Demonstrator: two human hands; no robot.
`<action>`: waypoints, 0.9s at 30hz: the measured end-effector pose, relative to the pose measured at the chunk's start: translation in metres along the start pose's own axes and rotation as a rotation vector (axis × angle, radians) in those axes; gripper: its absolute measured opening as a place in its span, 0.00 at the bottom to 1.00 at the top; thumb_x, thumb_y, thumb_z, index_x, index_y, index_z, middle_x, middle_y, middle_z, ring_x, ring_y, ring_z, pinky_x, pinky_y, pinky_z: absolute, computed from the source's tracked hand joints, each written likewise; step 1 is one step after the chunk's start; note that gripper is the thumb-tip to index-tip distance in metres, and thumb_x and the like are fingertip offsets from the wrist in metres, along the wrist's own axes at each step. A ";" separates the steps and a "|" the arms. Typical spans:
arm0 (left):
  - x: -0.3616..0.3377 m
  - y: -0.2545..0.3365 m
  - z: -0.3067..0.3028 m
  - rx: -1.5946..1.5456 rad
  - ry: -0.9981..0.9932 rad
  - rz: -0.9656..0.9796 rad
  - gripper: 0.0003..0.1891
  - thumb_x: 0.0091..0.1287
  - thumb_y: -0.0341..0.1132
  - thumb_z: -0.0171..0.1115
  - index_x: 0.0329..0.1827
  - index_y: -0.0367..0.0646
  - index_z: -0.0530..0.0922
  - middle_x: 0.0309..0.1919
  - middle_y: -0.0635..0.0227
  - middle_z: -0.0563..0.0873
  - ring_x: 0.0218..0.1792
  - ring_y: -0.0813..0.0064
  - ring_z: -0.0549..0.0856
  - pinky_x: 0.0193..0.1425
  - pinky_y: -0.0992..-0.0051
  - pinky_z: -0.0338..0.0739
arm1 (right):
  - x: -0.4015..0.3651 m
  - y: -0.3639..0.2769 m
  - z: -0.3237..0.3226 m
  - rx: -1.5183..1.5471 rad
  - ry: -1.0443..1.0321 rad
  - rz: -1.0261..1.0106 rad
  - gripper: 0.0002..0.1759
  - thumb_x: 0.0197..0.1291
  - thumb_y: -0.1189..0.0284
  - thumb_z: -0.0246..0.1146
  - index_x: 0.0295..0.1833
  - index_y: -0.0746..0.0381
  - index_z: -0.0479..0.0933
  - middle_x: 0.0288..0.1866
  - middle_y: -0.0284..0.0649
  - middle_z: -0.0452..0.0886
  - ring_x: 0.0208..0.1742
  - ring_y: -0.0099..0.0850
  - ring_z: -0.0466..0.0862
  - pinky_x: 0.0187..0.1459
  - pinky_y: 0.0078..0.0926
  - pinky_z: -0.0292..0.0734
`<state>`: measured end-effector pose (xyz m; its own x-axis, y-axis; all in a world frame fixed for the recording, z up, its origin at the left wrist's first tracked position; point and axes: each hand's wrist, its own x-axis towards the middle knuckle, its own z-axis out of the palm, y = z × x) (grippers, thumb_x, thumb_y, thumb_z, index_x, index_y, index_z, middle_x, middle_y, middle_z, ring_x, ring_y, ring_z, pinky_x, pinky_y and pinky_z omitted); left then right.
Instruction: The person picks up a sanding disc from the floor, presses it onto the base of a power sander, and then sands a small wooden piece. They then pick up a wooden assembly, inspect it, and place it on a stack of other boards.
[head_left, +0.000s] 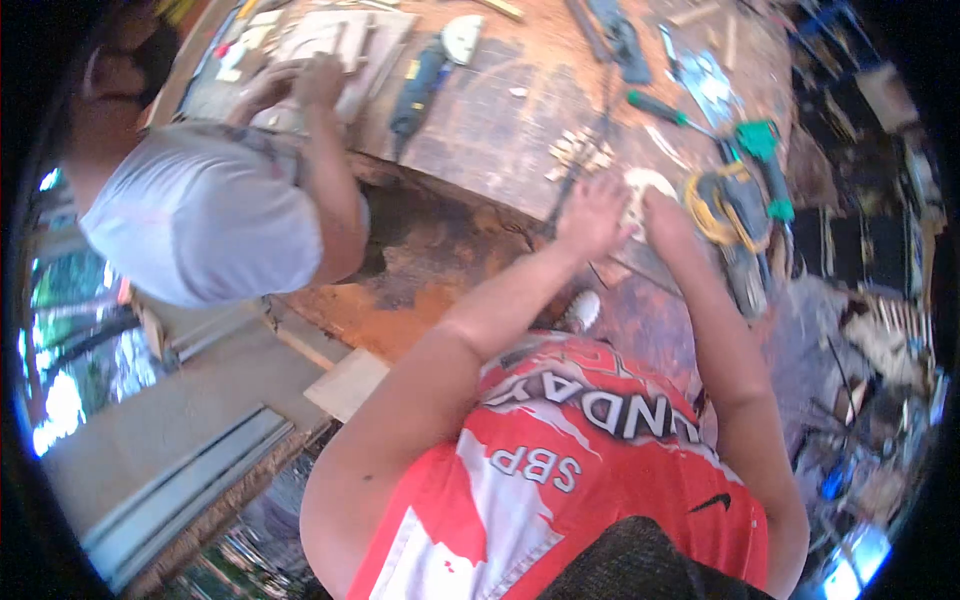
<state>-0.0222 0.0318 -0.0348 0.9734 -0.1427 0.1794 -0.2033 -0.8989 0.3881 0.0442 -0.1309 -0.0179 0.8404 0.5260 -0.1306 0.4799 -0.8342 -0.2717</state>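
A pale, curved piece [650, 182] lies on the workbench between my two hands. My left hand [593, 215] rests at its left side with the fingers stretched out, touching its edge. On the right side, my right hand [667, 218] is closed on the piece's edge, its fingertips partly hidden. Small wooden blocks [580, 152] are heaped just beyond my left hand. A yellow and grey sander [725, 205] sits right of my right hand.
A co-worker [210, 215] leans over boards at the left. The workbench [500, 130] holds a blue power tool [418, 90], a green-handled screwdriver [655, 107], a green tool [765, 160] and scattered sawdust. Cluttered items lie at the right.
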 end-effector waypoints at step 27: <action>-0.004 0.002 -0.011 -0.151 0.092 -0.005 0.31 0.59 0.49 0.70 0.63 0.45 0.76 0.64 0.62 0.75 0.69 0.62 0.70 0.72 0.57 0.61 | -0.035 -0.012 -0.033 0.062 -0.130 0.070 0.06 0.66 0.75 0.56 0.44 0.66 0.70 0.41 0.58 0.82 0.42 0.54 0.83 0.42 0.50 0.77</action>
<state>-0.0276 0.0352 -0.0251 0.9621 -0.0931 0.2564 -0.2184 -0.8260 0.5196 0.0177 -0.1444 0.0217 0.8297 0.4873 -0.2723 0.4014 -0.8598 -0.3157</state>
